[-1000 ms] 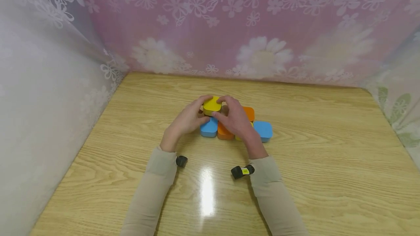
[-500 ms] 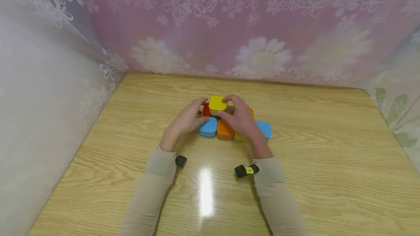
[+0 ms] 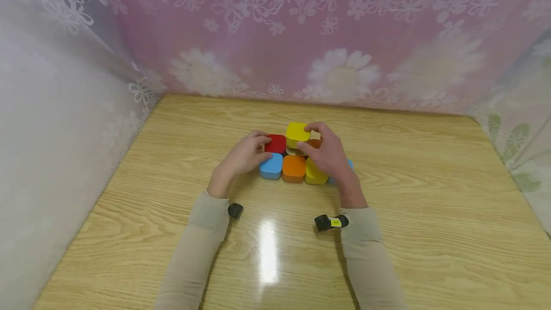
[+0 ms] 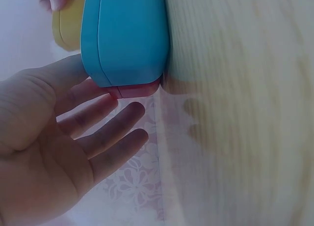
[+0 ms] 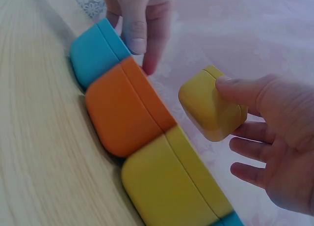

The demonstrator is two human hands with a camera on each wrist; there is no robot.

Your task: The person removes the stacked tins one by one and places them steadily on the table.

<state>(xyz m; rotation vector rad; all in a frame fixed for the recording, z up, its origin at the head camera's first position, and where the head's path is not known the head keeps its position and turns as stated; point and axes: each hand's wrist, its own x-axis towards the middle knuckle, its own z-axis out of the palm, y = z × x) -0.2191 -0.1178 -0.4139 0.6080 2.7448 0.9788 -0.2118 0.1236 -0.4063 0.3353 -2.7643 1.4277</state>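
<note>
My right hand (image 3: pixel 311 137) pinches a small yellow block (image 3: pixel 298 131) between thumb and fingers and holds it above the back of a cluster of rounded blocks. In the right wrist view the yellow block (image 5: pixel 212 110) hangs off the table. The front row is a blue block (image 3: pixel 271 166), an orange block (image 3: pixel 294 168) and a second yellow block (image 3: pixel 315 174). A red block (image 3: pixel 275 143) lies behind the blue one. My left hand (image 3: pixel 261 149) rests with relaxed fingers against the red and blue blocks. The left wrist view shows that blue block (image 4: pixel 125 37) beside straight fingers (image 4: pixel 117 123).
Another orange block (image 3: pixel 314 143) and a blue block (image 3: pixel 350 164) are partly hidden behind my right hand. The wooden table (image 3: pixel 409 195) is walled by floral curtains (image 3: pixel 327 37) at the back and both sides. A black wrist strap (image 3: pixel 330 222) sits on each sleeve.
My right hand has carried the yellow block to the right and farther back, uncovering the red block. The left hand has let go of it and stays by the blue and red blocks.
</note>
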